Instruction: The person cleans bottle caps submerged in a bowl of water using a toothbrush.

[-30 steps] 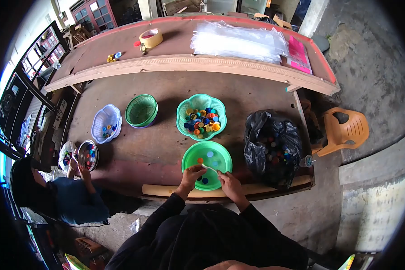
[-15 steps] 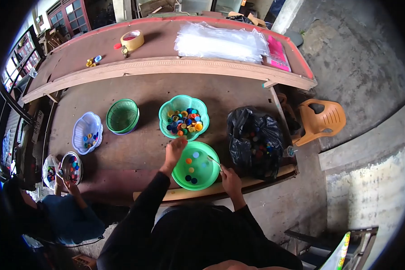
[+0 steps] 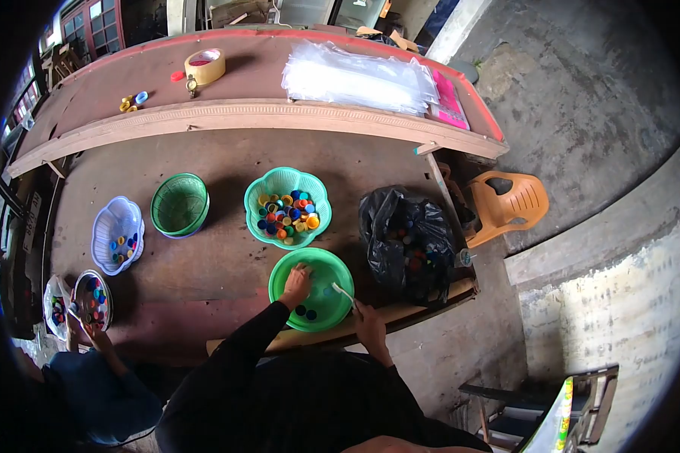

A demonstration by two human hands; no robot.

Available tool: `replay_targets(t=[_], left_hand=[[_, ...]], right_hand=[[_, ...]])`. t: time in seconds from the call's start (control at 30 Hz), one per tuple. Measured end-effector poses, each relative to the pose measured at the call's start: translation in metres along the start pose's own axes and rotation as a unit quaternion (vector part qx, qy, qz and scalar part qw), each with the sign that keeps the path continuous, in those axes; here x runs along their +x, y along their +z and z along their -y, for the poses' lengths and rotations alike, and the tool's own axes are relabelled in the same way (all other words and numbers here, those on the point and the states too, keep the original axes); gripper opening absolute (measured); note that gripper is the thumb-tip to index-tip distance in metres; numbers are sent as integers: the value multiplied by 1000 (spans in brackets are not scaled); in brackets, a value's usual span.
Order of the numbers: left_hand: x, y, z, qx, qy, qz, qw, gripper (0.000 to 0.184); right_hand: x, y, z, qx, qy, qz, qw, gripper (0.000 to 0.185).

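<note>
My left hand [image 3: 297, 285] reaches into the round green basin [image 3: 311, 326], over its left half; its fingers are bent down and what they grip, if anything, is hidden. Two dark blue caps [image 3: 305, 312] lie in the basin below that hand. My right hand [image 3: 369, 326], at the basin's right edge, is closed on a white toothbrush [image 3: 344, 293], whose head points up and left over the basin. Right behind the basin stands a scalloped green basket [image 3: 252, 205] with several coloured caps [image 3: 288, 217].
A black plastic bag [image 3: 385, 253] with caps is on the right. Green [image 3: 180, 204] and lilac [image 3: 118, 235] baskets stand left. A co-worker [image 3: 98, 389] is at the lower left beside a metal bowl [image 3: 109, 302]. A raised shelf [image 3: 257, 113] runs behind; an orange chair [image 3: 510, 205] stands right.
My left hand went from the toothbrush up toward the scalloped basket, then down into the basin. My right hand kept the toothbrush. The view has shifted, moving the table leftward.
</note>
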State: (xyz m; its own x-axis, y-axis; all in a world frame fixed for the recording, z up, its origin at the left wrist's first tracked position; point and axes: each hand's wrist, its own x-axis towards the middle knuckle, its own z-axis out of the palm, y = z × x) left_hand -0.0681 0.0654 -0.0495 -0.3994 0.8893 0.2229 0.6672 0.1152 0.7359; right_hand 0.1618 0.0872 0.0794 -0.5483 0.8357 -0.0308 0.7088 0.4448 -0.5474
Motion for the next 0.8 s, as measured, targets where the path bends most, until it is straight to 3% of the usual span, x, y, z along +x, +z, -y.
replay_targets(t=[0.17, 0.23, 0.27, 0.33, 0.37, 0.43, 0.57, 0.6, 0.63, 0.73, 0.8], left_hand=[[-4, -10, -4, -90, -35, -34, 995, 20], [-4, -22, -11, -249, -174, -6, 953, 21], [-5, -32, -13, -250, -174, -7, 952, 21], [-6, -51, -18, -448, -230, 164, 848, 26], [-9, -49, -18, -450, -233, 165, 846, 26], [-19, -43, -19, -643, -286, 126, 699, 32], [-26, -42, -31, -667, -301, 164, 662, 36], [-28, -43, -35, -682, -314, 168, 639, 28], [-29, -44, -39, -697, -326, 172, 615, 21], [-28, -49, -45, -727, -288, 190, 593, 22], [-30, -54, -47, -718, -299, 181, 602, 25]], right_hand=[[8, 12, 12, -1, -8, -8, 1000, 27], [12, 19, 16, -2, -7, -6, 1000, 27], [14, 22, 16, 7, -11, -11, 1000, 27], [20, 31, 15, 13, -14, -15, 1000, 27], [23, 37, 13, 40, 3, -18, 999, 30], [26, 47, 13, 65, 25, -19, 997, 33], [39, 53, 29, 174, 26, -3, 984, 37], [43, 52, 33, 223, 32, 24, 974, 38], [48, 52, 35, 223, 33, 24, 974, 38], [54, 56, 37, 186, 35, 56, 980, 32], [57, 57, 39, 243, -12, 65, 968, 28]])
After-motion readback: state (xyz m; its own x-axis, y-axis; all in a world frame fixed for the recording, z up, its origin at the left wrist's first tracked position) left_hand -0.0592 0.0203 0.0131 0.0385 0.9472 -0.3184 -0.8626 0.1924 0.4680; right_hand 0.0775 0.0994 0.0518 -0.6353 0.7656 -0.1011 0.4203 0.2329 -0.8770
